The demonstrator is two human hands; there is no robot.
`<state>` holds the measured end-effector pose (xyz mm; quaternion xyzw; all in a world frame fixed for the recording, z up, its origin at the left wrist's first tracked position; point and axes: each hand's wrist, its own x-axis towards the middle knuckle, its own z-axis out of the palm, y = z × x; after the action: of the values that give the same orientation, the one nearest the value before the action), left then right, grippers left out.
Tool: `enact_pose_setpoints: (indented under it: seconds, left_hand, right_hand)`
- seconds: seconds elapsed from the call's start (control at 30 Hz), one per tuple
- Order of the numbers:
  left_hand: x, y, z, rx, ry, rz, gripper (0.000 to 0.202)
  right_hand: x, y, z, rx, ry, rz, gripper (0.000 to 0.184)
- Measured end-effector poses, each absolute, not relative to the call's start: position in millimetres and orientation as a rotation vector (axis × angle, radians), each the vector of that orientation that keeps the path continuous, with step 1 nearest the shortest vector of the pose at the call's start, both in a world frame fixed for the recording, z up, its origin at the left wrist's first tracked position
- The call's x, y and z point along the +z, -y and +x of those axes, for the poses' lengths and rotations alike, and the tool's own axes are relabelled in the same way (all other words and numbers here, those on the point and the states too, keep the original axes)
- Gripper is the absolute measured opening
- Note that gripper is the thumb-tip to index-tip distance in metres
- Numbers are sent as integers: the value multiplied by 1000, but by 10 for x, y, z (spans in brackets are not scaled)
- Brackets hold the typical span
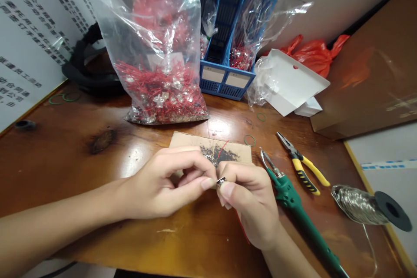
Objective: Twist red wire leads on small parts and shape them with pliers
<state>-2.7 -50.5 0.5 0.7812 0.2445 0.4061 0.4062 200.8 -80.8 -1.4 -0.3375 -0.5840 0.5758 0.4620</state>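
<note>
A small shiny metal piece (221, 181) sits between my two hands above the front of a cardboard pad (185, 140). My right hand (249, 195) is closed, pinching the piece between thumb and forefinger. From the left, my left hand (172, 180) is also closed, its thumb and forefinger meeting at the piece's left edge. A red wire (243, 228) shows below my right hand; its upper end is hidden by the hand. Behind the fingers, a cluster of small metal bits (210, 157) and another thin red wire (223, 150) lie on the blackened pad.
Right of my hands lie a green soldering iron (298, 208), yellow-black pliers (301, 163) and a solder wire spool (368, 206). Behind stand a clear bag of red-wired parts (163, 82), a blue bin (226, 80) and a white box (293, 80). A large cardboard box (368, 69) borders the right.
</note>
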Motion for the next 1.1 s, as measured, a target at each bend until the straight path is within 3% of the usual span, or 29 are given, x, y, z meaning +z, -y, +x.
enact_pose_setpoints:
  seconds: [1.1]
  left_hand:
    - [-20,594,-5,897,-688,1711,10]
  right_hand:
    - [-18,789,2020,1516,1397,-719,32]
